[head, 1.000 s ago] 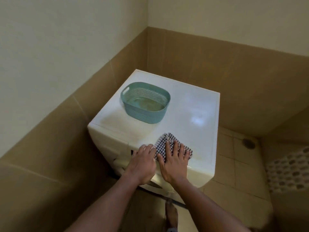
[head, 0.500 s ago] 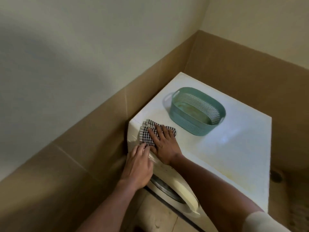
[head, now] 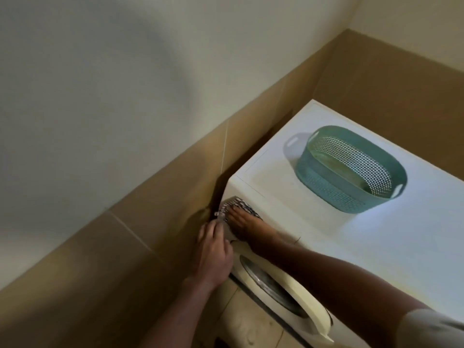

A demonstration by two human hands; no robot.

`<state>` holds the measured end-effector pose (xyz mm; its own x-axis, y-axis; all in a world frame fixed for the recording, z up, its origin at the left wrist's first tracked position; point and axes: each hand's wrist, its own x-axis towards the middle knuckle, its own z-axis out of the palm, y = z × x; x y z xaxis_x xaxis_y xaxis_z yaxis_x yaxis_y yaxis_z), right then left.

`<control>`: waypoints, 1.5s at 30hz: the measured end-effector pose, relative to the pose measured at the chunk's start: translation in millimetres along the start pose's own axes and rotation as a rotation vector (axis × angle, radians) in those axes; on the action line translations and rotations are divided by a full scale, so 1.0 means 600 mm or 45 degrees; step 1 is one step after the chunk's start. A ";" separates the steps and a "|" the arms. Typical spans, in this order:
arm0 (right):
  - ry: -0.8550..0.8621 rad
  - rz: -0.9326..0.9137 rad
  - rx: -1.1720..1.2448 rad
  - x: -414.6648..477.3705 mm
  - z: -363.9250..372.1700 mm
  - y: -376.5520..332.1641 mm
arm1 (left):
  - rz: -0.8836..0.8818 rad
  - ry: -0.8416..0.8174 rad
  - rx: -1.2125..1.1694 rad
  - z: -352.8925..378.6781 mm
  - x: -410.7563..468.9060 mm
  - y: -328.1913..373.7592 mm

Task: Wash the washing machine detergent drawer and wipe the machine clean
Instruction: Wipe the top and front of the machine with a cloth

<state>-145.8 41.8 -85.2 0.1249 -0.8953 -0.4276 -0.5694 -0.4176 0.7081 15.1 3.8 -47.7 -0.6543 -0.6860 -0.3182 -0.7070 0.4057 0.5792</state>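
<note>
Your right hand presses flat-fingered on the checked cloth at the washing machine's front-left corner, with the rest of the top to its right, and your left hand is just below, its grip unclear.

One machine, one basket, one cloth

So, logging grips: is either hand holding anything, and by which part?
Right hand presses flat on the checkered cloth; left hand meets its edge, grip unclear.
</note>
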 end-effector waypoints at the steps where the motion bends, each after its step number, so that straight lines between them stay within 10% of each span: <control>1: -0.003 -0.031 -0.060 -0.026 0.007 -0.019 | 0.012 -0.010 -0.006 -0.001 -0.003 -0.007; 9: -0.079 0.034 0.178 -0.173 0.054 -0.074 | 0.167 -0.098 -0.014 -0.005 -0.044 -0.068; 17: 0.172 0.460 0.400 0.028 -0.056 0.086 | 0.377 0.084 0.052 -0.037 0.008 -0.058; 26: -0.180 0.438 0.365 -0.119 0.023 -0.122 | 0.288 -0.088 0.210 -0.025 0.036 -0.104; 33: -0.060 1.117 1.109 0.020 -0.023 -0.192 | 0.311 -0.098 0.196 0.001 0.025 -0.129; 45: 0.046 1.924 1.432 0.047 -0.031 -0.294 | 0.454 -0.051 0.145 0.014 0.062 -0.134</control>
<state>-26.8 87.5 -211.4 -0.9175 -0.3717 0.1415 -0.3957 0.8895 -0.2285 45.3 -49.4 -112.7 -0.8732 -0.4664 -0.1417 -0.4566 0.6809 0.5726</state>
